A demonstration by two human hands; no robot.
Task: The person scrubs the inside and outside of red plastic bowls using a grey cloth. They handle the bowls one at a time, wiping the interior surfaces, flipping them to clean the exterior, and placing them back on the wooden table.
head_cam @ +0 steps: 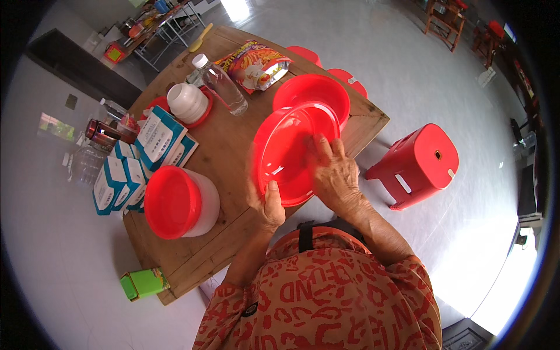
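Note:
My left hand (267,205) grips the near left rim of a red plastic basin (288,153), its thumb over the edge. The basin is tilted above the wooden table's near edge. Over its right side lies my right hand (334,175), its fingers inside the basin and blurred; whether they grip it I cannot tell. A second red basin (313,87) sits just beyond, partly covered by the first. Left on the table stands a red-rimmed whitish plastic tub or stack of tubs (173,203).
On the wooden table (232,170) are a clear bottle (223,89), white bowls (188,103), tissue packs (159,135), a colourful food bag (258,65) and a yellow brush or spoon (201,38). A green box (146,283) is at the near left corner. Right of the table stands a red stool (415,162).

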